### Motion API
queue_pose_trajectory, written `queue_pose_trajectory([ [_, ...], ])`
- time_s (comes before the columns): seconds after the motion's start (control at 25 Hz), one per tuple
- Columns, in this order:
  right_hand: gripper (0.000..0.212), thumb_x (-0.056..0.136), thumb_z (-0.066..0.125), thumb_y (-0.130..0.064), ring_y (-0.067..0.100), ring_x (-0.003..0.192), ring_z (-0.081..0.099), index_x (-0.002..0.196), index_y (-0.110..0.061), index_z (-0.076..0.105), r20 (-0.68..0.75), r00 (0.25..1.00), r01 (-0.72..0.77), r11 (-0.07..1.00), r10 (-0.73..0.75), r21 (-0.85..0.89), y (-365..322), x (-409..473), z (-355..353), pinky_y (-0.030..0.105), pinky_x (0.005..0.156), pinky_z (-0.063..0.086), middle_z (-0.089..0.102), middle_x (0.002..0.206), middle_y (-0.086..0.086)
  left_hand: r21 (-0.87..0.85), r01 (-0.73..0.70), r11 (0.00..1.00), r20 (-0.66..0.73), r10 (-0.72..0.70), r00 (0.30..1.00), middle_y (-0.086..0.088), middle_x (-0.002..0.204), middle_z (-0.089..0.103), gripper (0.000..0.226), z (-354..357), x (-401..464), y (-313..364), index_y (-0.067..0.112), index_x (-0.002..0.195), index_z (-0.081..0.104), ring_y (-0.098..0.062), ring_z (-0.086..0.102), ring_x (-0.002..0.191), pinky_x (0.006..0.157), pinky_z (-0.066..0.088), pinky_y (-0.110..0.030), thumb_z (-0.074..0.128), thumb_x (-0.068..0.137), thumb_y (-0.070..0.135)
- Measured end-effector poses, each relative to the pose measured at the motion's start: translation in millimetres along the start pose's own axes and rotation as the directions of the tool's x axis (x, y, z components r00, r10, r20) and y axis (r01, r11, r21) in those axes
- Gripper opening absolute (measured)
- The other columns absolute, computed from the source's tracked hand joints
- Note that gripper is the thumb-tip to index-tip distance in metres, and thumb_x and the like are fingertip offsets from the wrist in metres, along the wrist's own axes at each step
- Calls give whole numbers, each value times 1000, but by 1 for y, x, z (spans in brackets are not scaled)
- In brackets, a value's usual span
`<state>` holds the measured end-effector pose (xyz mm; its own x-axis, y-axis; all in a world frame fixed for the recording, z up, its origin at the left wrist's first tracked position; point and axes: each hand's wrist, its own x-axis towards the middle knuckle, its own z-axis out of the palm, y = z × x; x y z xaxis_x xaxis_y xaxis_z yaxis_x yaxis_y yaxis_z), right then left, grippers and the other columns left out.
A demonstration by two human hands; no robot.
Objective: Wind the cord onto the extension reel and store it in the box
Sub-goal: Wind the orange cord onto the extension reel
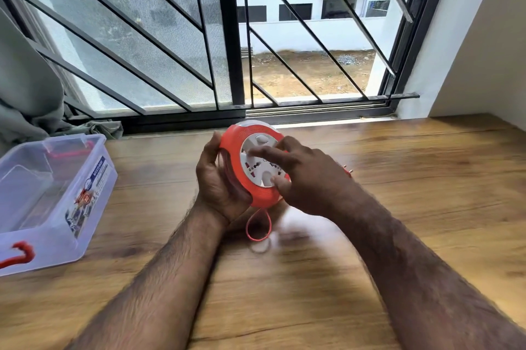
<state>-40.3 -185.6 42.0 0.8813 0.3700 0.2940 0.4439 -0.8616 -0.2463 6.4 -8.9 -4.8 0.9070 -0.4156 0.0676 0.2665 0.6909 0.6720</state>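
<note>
While the left hand (220, 178) grips the extension reel (253, 163) above the table (398, 207), the right hand (310, 178), fingers spread on its white hub, should turn steadily, feeding the loose cord (257, 225) evenly, box (51, 201) waiting left.

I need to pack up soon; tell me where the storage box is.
The clear box sits open on the wooden table at the far left of the head view, left of the left hand holding the reel.
</note>
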Motion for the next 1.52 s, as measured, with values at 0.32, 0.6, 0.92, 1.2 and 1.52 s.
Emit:
queue_pose_trajectory([
  [0.32, 63, 69, 72, -63, 19, 84, 68, 131, -59, 59, -173, 970, -157, 984, 170, 87, -5, 0, -4, 33, 76, 56, 71, 85, -11, 65, 6, 998, 7, -7, 1000, -23, 125, 73, 77, 13, -8, -3, 3, 132, 71, -38, 72, 114, 96, 61, -49, 40, 97, 65],
  [0.6, 71, 59, 84, -64, 9, 96, 73, 126, -43, 73, -135, 829, -383, 727, 543, 570, -15, 8, 17, 34, 83, 63, 75, 107, -15, 123, -43, 991, -19, 46, 999, -25, 133, 66, 82, 12, -7, -6, 0, 143, 63, -39, 66, 122, 104, 54, -52, 35, 102, 65],
  [0.92, 48, 85, 82, -36, 10, 79, 67, 132, -39, 70, -248, 944, -139, 944, 217, 298, 2, 3, -2, 37, 73, 60, 69, 96, -12, 11, -48, 999, -26, 49, 998, -23, 137, 67, 86, 5, -2, -4, 5, 148, 59, -41, 64, 125, 104, 54, -53, 35, 100, 73],
  [1.2, 62, 88, 68, -27, 28, 96, 66, 135, -63, 51, -50, 998, 23, 987, -32, -157, -2, 0, -11, 33, 71, 45, 41, 152, -6, 37, 23, 999, -5, -23, 1000, -23, 135, 65, 87, 6, -1, -5, 1, 154, 52, -39, 64, 122, 109, 49, -54, 44, 98, 68],
  [1.52, 61, 90, 68, -34, 26, 100, 68, 137, -68, 51, -166, 986, -13, 983, -18, -185, -5, 2, -6, 32, 72, 43, 58, 134, -5, 38, -2, 999, -5, 3, 1000, -23, 132, 66, 89, 5, 1, -2, 2, 150, 56, -39, 65, 121, 108, 49, -54, 51, 92, 69],
])
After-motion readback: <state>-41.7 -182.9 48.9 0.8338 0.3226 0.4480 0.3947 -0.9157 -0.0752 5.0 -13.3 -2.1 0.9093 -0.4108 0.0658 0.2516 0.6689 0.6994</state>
